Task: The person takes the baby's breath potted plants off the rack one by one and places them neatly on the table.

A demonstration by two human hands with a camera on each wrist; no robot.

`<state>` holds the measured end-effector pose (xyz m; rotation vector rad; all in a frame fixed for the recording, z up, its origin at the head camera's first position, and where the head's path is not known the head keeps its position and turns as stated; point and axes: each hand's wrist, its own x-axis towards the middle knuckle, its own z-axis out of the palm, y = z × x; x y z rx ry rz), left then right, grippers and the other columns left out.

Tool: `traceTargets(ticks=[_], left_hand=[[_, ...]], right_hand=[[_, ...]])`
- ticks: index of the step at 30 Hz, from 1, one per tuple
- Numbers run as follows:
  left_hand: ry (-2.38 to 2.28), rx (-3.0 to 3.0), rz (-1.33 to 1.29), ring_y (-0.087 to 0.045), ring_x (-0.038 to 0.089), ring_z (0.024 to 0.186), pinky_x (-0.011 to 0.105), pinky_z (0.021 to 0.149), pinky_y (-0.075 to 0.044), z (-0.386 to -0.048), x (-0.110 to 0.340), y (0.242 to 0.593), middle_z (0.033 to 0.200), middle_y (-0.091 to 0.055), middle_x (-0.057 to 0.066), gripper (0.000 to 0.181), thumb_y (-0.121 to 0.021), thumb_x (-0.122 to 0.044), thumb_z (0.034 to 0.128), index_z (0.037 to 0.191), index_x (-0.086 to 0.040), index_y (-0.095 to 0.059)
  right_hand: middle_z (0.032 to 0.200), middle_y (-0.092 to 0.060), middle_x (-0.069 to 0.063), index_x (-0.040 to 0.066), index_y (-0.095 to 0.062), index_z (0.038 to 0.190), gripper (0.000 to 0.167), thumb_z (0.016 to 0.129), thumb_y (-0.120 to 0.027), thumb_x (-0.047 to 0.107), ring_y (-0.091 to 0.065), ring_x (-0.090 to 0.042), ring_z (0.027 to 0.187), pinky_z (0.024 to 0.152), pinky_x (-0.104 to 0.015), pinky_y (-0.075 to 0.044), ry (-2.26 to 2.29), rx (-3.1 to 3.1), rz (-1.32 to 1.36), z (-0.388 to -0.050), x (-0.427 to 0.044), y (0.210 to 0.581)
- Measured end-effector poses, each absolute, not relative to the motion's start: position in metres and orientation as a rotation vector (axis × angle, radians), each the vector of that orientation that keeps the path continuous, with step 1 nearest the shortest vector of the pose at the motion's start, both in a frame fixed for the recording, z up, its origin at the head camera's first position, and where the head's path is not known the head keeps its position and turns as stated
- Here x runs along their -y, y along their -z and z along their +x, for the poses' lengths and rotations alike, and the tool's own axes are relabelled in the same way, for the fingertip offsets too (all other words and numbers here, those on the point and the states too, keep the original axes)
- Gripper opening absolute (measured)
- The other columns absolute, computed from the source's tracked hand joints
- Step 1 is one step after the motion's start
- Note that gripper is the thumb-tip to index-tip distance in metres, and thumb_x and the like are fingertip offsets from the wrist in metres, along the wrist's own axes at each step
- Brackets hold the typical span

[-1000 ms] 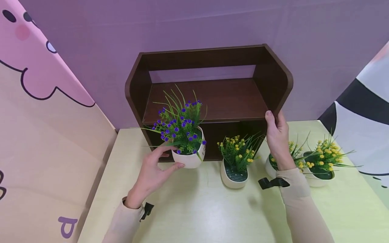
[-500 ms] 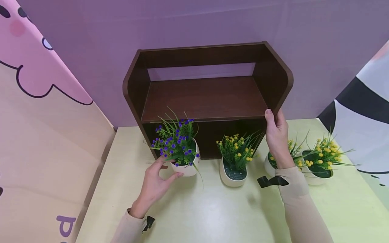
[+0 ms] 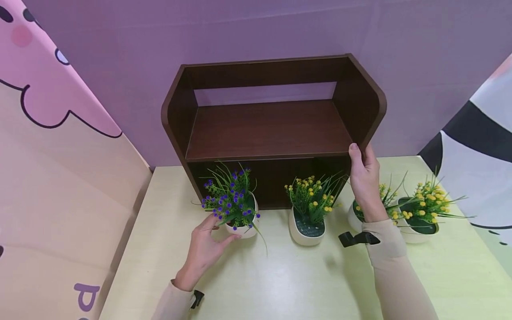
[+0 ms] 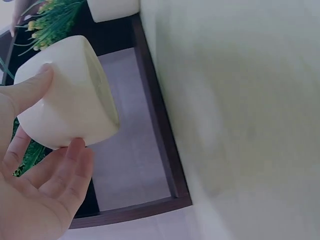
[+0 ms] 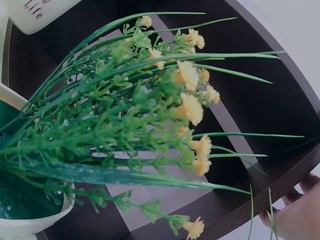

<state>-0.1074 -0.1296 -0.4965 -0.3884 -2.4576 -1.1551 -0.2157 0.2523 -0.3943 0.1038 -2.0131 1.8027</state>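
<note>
My left hand (image 3: pixel 205 249) holds a white pot of purple flowers (image 3: pixel 230 200) in front of the lower left of a dark brown shelf (image 3: pixel 268 129). In the left wrist view, thumb and fingers are around the white pot (image 4: pixel 65 95), its underside showing clear of the table. With my right hand (image 3: pixel 365 184) I grip the shelf's right side panel, thumb on the near edge; the fingers behind are partly hidden. Between the hands, a white pot of yellow flowers (image 3: pixel 307 235) stands on the table before the shelf. The right wrist view shows those yellow flowers (image 5: pixel 190 107) close up.
Two more white pots of yellow flowers stand right of the shelf; the nearer-right one (image 3: pixel 419 235) is plain, the other (image 3: pixel 354 220) partly behind my right forearm. A purple wall (image 3: pixel 272 31) is behind the shelf, and a printed panel (image 3: pixel 60 178) borders the table's left.
My left hand has lowered the pot of purple flowers and drawn it slightly toward me and left, down from the upper board's front edge. The right hand keeps its grip on the shelf.
</note>
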Motion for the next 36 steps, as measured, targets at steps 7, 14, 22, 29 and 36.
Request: traceTargets(ticks=[7, 14, 22, 29, 36], left_hand=[[1.108, 2.536, -0.346, -0.077, 0.03, 0.103, 0.04, 0.081, -0.065, -0.108, 0.13, 0.509, 0.122, -0.079, 0.01, 0.06, -0.1, -0.017, 0.0688, 0.122, -0.008, -0.075], [1.087, 2.555, -0.382, -0.078, 0.03, 0.102, 0.042, 0.086, -0.065, -0.109, 0.129, 0.516, 0.12, -0.079, 0.01, 0.057, -0.101, -0.019, 0.0678, 0.119, -0.01, -0.076], [1.021, 2.614, -0.358, -0.077, 0.029, 0.094, 0.041, 0.083, -0.065, -0.111, 0.125, 0.517, 0.11, -0.079, 0.012, 0.051, -0.102, -0.021, 0.0668, 0.108, -0.007, -0.076], [0.989, 2.602, -0.366, -0.077, 0.026, 0.09, 0.04, 0.082, -0.065, -0.111, 0.12, 0.519, 0.102, -0.079, 0.009, 0.048, -0.102, -0.022, 0.0664, 0.104, -0.008, -0.075], [0.856, 2.658, -0.388, -0.071, 0.021, 0.076, 0.038, 0.073, -0.062, -0.113, 0.12, 0.52, 0.076, -0.074, 0.002, 0.036, -0.1, -0.032, 0.0688, 0.076, -0.011, -0.072]], right_hand=[[0.158, -0.054, -0.002, 0.026, -0.048, 0.159, 0.046, 0.114, -0.047, 0.033, -0.042, -0.012, 0.153, 0.132, -0.034, -0.028, -1.811, 2.006, 0.108, -0.215, -0.252, 0.394], [0.16, -0.052, -0.002, 0.026, -0.048, 0.16, 0.046, 0.114, -0.047, 0.032, -0.041, -0.012, 0.154, 0.132, -0.034, -0.027, -1.816, 2.001, 0.109, -0.214, -0.252, 0.395], [0.161, -0.051, -0.002, 0.028, -0.046, 0.161, 0.047, 0.114, -0.046, 0.033, -0.04, -0.012, 0.154, 0.132, -0.035, -0.027, -1.805, 2.019, 0.091, -0.213, -0.254, 0.396], [0.162, -0.051, -0.002, 0.028, -0.047, 0.161, 0.047, 0.114, -0.047, 0.032, -0.04, -0.012, 0.154, 0.132, -0.034, -0.027, -1.806, 2.006, 0.101, -0.214, -0.253, 0.396], [0.16, -0.052, -0.003, 0.025, -0.048, 0.16, 0.046, 0.114, -0.047, 0.03, -0.041, -0.013, 0.154, 0.132, -0.035, -0.027, -1.822, 1.985, 0.126, -0.215, -0.25, 0.394]])
